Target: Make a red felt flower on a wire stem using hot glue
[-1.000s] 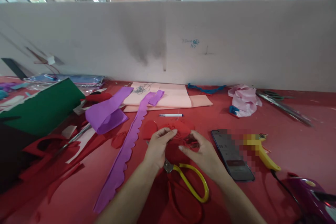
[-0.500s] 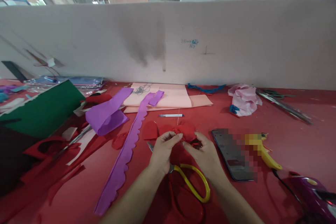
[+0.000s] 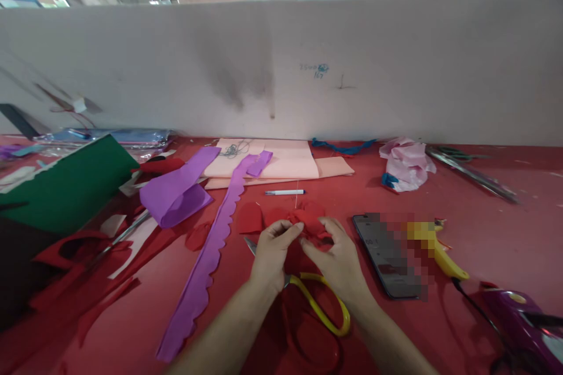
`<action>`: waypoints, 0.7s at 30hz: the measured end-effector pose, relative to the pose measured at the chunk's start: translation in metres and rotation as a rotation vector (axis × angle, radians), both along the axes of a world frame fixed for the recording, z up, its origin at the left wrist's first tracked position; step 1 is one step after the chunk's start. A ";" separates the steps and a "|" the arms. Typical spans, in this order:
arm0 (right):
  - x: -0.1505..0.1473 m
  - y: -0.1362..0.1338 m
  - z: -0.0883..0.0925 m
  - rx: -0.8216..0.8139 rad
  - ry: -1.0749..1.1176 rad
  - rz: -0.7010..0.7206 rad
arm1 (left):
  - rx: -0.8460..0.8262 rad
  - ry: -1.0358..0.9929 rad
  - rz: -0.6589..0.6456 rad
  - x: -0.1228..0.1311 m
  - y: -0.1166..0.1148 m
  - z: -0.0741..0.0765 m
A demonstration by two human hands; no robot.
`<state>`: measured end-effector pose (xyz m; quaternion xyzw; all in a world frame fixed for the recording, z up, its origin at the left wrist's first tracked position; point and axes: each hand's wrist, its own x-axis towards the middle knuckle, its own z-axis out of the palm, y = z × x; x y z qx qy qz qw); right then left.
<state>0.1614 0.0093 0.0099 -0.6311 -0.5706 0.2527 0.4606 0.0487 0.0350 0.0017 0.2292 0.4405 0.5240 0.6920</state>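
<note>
My left hand (image 3: 275,249) pinches a gathered piece of red cloth (image 3: 313,215) between thumb and forefinger. My right hand (image 3: 336,252) is close beside it, thumb and fingers apart around the cloth's near right edge. A thin pale thread or needle stands up from behind the red cloth. Just left of it is a rounded red cloth piece (image 3: 250,218). Beneath my hands rests a pair of scissors (image 3: 323,307) with a yellow handle loop; my left hand covers part of its blades.
A scalloped purple strip (image 3: 211,266) and a folded purple band (image 3: 171,193) lie left, near red scraps and a green board (image 3: 65,187). A white pen (image 3: 284,192) is ahead. On the right are a phone (image 3: 382,258), a yellow corded tool (image 3: 448,261) and a purple device (image 3: 519,322).
My right thumb and fingers have spread a little wider and shifted slightly left in view. My left hand keeps its pinch on the red cloth. The whole view has shifted slightly.
</note>
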 end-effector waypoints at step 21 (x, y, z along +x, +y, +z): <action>-0.009 0.000 -0.004 -0.095 0.127 0.005 | -0.014 -0.009 0.095 0.000 0.001 0.006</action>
